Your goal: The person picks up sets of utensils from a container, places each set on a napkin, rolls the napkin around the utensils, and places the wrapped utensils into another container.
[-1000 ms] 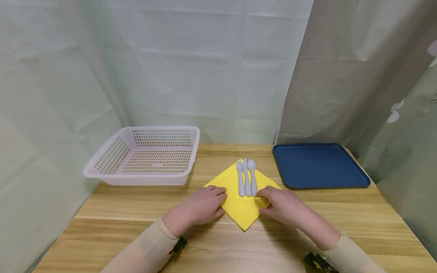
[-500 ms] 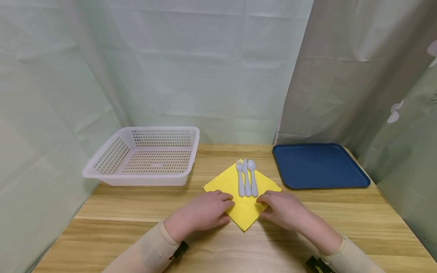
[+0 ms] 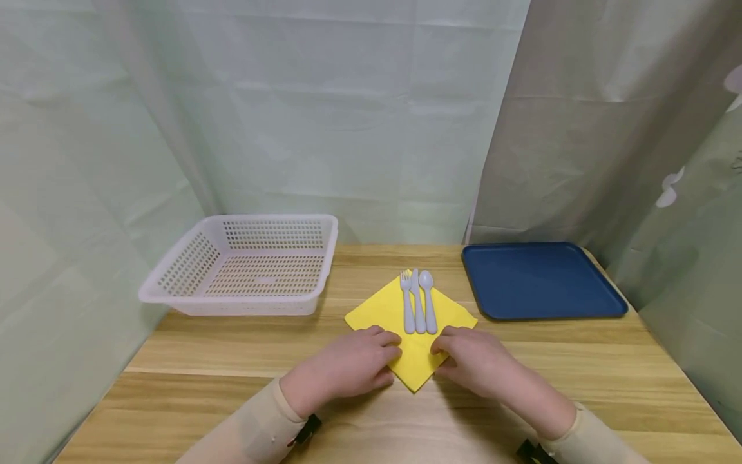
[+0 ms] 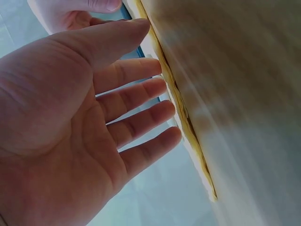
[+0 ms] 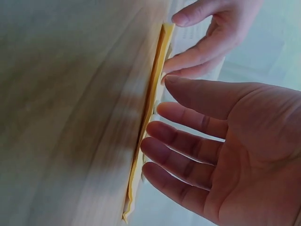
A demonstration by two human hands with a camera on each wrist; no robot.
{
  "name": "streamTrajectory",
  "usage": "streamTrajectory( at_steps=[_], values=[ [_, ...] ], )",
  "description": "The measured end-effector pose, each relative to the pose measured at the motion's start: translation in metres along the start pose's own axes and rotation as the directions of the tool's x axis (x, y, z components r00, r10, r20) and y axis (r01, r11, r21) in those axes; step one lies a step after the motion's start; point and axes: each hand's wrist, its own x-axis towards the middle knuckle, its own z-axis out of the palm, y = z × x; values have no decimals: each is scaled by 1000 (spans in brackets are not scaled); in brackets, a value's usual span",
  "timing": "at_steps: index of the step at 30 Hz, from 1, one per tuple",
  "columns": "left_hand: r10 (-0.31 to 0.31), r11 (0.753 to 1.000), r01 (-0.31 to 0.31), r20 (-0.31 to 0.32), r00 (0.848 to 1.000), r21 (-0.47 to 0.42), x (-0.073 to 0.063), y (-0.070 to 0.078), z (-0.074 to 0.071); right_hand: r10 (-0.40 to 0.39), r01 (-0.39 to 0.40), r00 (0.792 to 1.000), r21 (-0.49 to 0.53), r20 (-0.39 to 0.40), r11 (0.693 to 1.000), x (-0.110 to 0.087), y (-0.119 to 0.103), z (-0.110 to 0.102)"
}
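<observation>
Yellow napkin (image 3: 414,362): carries fork (image 3: 408,312), knife (image 3: 418,312), spoon (image 3: 429,312)
Left hand (image 3: 358,362): released, fingers at napkin's left side
Right hand (image 3: 478,361): released, at right side

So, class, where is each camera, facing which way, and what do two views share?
Head: on the head, facing forward and down to the napkin; left grip, right grip, sleeves show.
Left wrist: on that wrist, facing the napkin's edge; left grip near, part of right grip behind.
Right wrist: on that wrist, facing the napkin's edge; right grip near, left grip behind.
Both wrist views share napkin and grips.
</observation>
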Motion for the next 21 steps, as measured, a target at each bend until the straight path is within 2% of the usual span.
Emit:
streamTrajectory(
  at_steps=[9, 16, 21],
  values=[
    [19, 1000, -18, -24, 1000, 22, -1, 2, 0, -12, 11, 1000, 30, 4, 999, 1, -6, 3],
    [13, 1000, -12, -15, 1000, 17, 0, 3, 0, -13, 13, 1000, -17, -21, 1000, 0, -7, 8],
    [10, 1000, -10, -14, 1000, 10, 0, 4, -2, 2, -2, 1000, -38, -11, 999, 1, -9, 9]
  ],
)
